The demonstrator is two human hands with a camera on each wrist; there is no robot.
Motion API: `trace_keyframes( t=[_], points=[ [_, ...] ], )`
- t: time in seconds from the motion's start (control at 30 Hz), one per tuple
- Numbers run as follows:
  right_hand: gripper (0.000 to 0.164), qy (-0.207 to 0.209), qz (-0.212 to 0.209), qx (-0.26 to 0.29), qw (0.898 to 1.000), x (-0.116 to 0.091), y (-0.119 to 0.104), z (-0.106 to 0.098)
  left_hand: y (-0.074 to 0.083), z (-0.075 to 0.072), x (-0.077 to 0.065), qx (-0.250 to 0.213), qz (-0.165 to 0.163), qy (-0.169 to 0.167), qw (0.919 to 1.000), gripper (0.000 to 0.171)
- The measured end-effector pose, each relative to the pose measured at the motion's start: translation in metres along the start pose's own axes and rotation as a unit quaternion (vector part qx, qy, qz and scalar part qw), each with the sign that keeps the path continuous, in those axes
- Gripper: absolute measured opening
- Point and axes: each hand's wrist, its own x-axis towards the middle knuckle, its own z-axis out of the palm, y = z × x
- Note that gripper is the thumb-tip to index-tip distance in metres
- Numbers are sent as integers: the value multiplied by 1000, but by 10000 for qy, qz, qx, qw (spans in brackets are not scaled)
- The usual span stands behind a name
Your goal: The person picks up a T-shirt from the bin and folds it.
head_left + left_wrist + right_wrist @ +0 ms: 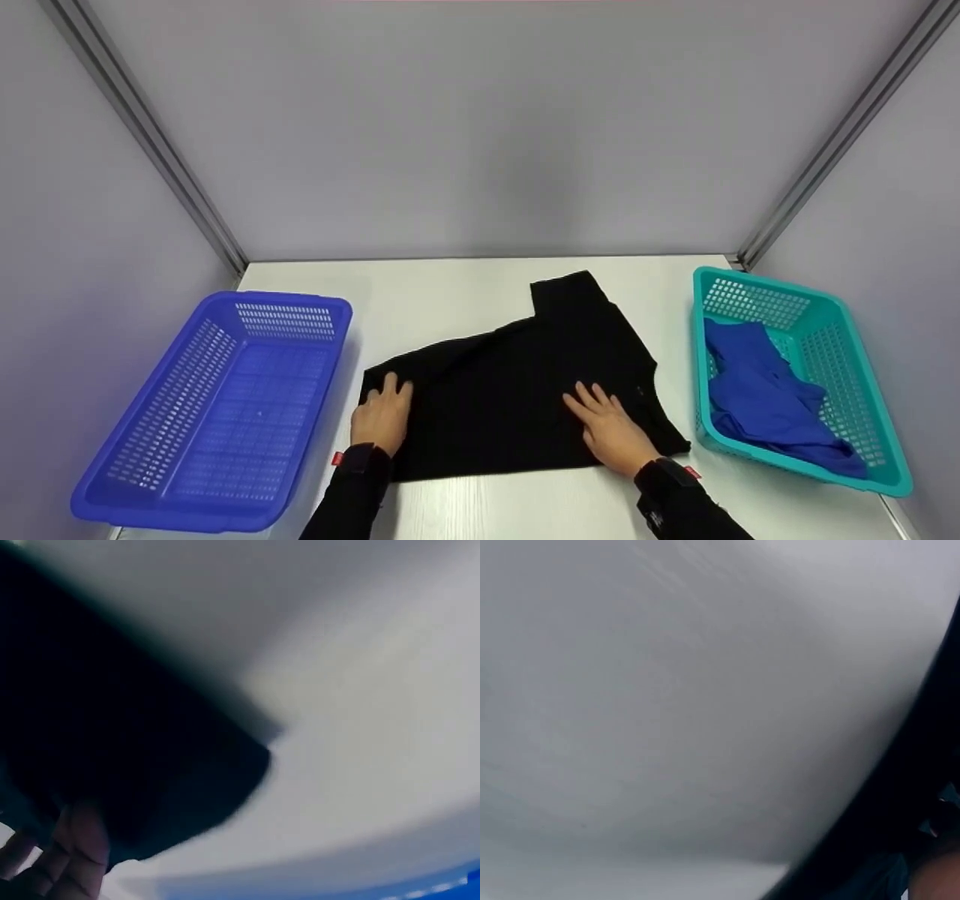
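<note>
A black short-sleeved shirt [510,397] lies folded on the table, one sleeve [566,294] pointing toward the back wall. My left hand [381,418] rests on the shirt's left end, fingers spread over the cloth; its thumb is hidden. In the left wrist view, fingers [79,851] touch the black cloth [135,727] near its edge. My right hand [615,433] lies on the right part of the shirt with its fingers extended and spread. Only a small part of the right hand [936,877] appears in the right wrist view, beside the dark cloth [885,802].
At the left stands a blue plastic basket [339,315] with nothing inside. A teal basket [832,300] on the right holds a blue garment [772,397]. Grey panels [510,135] enclose the white table [442,289] at the back and both sides.
</note>
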Motion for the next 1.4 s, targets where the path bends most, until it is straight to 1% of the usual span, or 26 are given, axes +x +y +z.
trace_keyframes(
  t=[0.1,0.17,0.23,0.33,0.4,0.47,0.57,0.63,0.67,0.73,0.8,0.93,1.03,1.13,1.23,1.4],
  points=[
    [58,5,-20,34,10000,1,-2,0,2,0,2,131,-25,91,9999,10],
    [58,7,-29,32,10000,1,-3,0,2,-1,3,136,-76,166,9997,9],
    [58,19,-27,0,10000,2,-4,0,3,-4,5,-1,-169,305,9994,10],
    [57,84,-50,-94,9999,2,-6,0,5,-13,9,-463,-431,599,9962,14],
    [56,172,-56,-193,9996,1,-6,1,7,-22,12,-831,-597,847,9911,15],
    [53,348,-95,-249,9990,1,-7,1,11,-31,15,-1190,-725,1078,9843,14],
    [46,741,-162,-225,9969,2,-5,0,16,-44,15,-1559,-690,1312,9766,13],
    [42,1024,-227,-149,9944,3,-3,-2,18,-50,12,-1709,-589,1379,9738,13],
    [41,1146,-253,-131,9930,4,-2,-3,18,-52,10,-1740,-518,1377,9737,13],
    [41,1283,-249,-125,9913,6,2,-6,18,-53,4,-1773,-383,1312,9746,13],
    [43,1399,-254,-218,9896,9,8,-9,16,-51,-4,-1772,-267,1116,9775,14],
    [49,1647,-133,-554,9847,12,21,-14,11,-41,-20,-1684,-39,447,9847,15],
    [50,1812,87,-705,9809,14,29,-17,10,-33,-29,-1513,58,-35,9885,14],
    [49,1815,340,-674,9805,16,36,-20,10,-27,-35,-1288,99,-355,9910,12],
    [51,1672,578,-612,9823,16,41,-24,10,-22,-38,-1137,152,-431,9925,11],
    [60,1189,1018,-507,9864,15,42,-30,10,-18,-39,-1058,147,-303,9938,11]
  ],
)
